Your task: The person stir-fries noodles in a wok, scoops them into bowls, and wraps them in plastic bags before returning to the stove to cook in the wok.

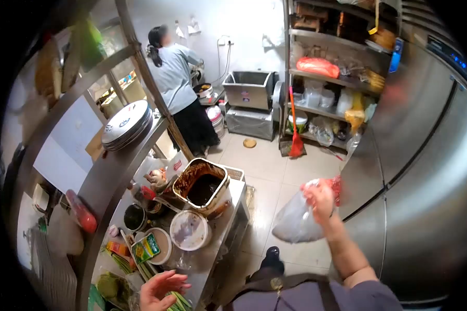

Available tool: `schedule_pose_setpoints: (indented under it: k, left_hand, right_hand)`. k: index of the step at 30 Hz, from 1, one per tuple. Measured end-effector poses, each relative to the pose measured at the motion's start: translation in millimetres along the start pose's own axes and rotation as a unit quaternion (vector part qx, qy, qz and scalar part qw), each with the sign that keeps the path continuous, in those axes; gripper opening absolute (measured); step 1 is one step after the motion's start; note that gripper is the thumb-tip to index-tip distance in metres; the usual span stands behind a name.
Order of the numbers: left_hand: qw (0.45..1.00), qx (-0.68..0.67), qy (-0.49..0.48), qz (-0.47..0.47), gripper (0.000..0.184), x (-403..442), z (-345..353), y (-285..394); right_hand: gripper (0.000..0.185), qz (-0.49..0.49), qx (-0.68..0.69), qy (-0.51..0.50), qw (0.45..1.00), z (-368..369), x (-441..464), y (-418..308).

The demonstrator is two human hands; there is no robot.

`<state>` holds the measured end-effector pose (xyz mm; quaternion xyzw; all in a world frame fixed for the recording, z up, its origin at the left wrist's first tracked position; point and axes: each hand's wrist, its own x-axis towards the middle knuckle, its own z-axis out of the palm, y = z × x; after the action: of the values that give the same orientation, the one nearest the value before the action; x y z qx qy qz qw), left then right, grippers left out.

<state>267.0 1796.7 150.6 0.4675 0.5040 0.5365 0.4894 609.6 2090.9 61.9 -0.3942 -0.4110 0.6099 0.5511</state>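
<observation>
My right hand is closed on the top of a clear plastic bag that hangs above the tiled floor. What fills the bag is hard to make out. Red material shows beside my fingers. My left hand has its fingers apart over the near end of the steel counter, close to some green stalks. Nothing is held in it. A white tub with a lid, a green packet on a round container and a square bucket of dark sauce stand on the counter.
Steel refrigerator doors rise at the right. Shelves with bags and tubs stand at the back, a red broom before them. A person stands at the back left. Stacked plates sit on the raised shelf.
</observation>
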Motion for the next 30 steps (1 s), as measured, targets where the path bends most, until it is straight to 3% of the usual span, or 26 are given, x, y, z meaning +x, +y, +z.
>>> schedule_pose_setpoints:
  k: [3, 4, 6, 8, 10, 14, 15, 17, 19, 21, 22, 26, 28, 29, 30]
  left_hand:
    - [0.994, -0.068, -0.049, 0.064, 0.055, 84.9, 2.1, -12.0]
    - [0.987, -0.053, -0.080, 0.132, 0.055, 116.0, 1.3, -24.4]
    - [0.982, -0.040, -0.063, 0.174, 0.054, 162.6, 26.0, -13.5]
    - [0.979, -0.045, -0.085, 0.183, 0.054, 202.2, 31.8, -7.4]
    - [0.985, 0.001, -0.113, 0.132, 0.055, 232.9, 36.1, 2.9]
    - [0.973, 0.074, 0.122, 0.179, 0.054, 263.6, 87.7, 6.4]
    - [0.978, 0.057, 0.117, 0.161, 0.055, 266.1, 93.1, 3.6]
    - [0.957, 0.070, 0.241, 0.146, 0.056, 267.2, 128.5, 0.6]
    - [0.948, 0.069, 0.290, 0.112, 0.058, 269.0, 153.1, -4.1]
    - [0.904, 0.095, 0.403, 0.108, 0.052, 289.1, 179.3, 2.8]
    - [0.925, 0.079, 0.362, 0.084, 0.051, 292.9, 183.2, 17.6]
    - [0.906, 0.114, 0.398, 0.084, 0.045, 316.5, 177.3, 10.1]
    - [0.906, 0.117, 0.385, 0.135, 0.043, 334.3, 160.1, -9.1]
    - [0.878, 0.052, 0.435, 0.191, 0.043, 352.4, 154.2, -23.6]
    - [0.869, 0.071, 0.462, 0.164, 0.043, 359.0, 149.6, -32.5]
  right_hand:
    - [0.025, 0.032, -0.029, -0.024, 0.999, 5.4, 81.2, -15.0]
    - [0.024, 0.022, -0.034, -0.041, 0.998, 7.7, 107.9, -16.8]
    - [0.025, 0.037, -0.059, -0.067, 0.995, 7.3, 169.9, -22.0]
    - [0.025, 0.059, -0.091, -0.098, 0.989, 9.1, 235.9, -21.2]
    - [0.026, 0.064, -0.111, -0.136, 0.982, 23.2, 297.7, -20.3]
    - [0.035, 0.063, -0.199, -0.200, 0.957, 62.8, 406.3, -4.0]
    - [0.038, 0.058, -0.213, -0.214, 0.952, 70.0, 434.5, 2.9]
    - [0.038, 0.040, -0.256, -0.234, 0.937, 90.1, 486.6, 16.1]
    - [0.038, 0.061, -0.273, -0.251, 0.927, 109.5, 528.2, 19.2]
    - [0.036, 0.064, -0.257, -0.282, 0.922, 132.0, 570.9, 34.3]
    - [0.036, 0.066, -0.261, -0.293, 0.918, 142.8, 591.8, 43.1]
    - [0.027, 0.049, -0.256, -0.319, 0.911, 190.8, 656.5, 72.8]
    - [0.024, 0.047, -0.239, -0.341, 0.908, 212.2, 685.9, 80.5]
    - [0.025, 0.042, -0.266, -0.339, 0.901, 223.4, 691.8, 78.5]
    - [0.025, 0.044, -0.288, -0.341, 0.894, 233.5, 700.2, 83.4]
